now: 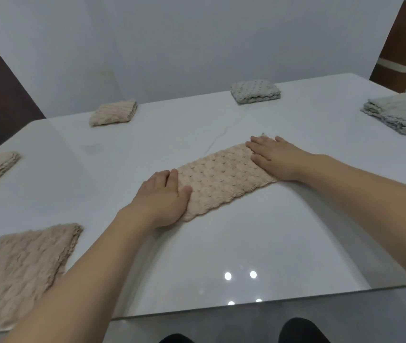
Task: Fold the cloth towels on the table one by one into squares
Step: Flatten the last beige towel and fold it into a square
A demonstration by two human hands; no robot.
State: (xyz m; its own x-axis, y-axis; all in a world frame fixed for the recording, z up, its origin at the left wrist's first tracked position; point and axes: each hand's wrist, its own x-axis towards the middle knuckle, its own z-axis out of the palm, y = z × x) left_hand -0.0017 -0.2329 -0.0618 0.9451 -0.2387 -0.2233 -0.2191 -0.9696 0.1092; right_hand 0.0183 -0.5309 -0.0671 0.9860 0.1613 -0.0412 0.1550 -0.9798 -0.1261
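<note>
Towel (pixel 221 179), beige, folded into a long strip, lies mid-worktop (pixel 221 243) running 8 to 2 o'clock. Left hand (pixel 163 199) presses flat on its 8 o'clock end, grip wide, fingers straight. Right hand (pixel 273 158) flat on the 2 o'clock end, grip wide.

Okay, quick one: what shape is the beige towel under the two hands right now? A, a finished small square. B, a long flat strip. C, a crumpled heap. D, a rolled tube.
B: the beige towel lies flat as a long strip, with the left hand and right hand pressing flat on its two ends.
</note>
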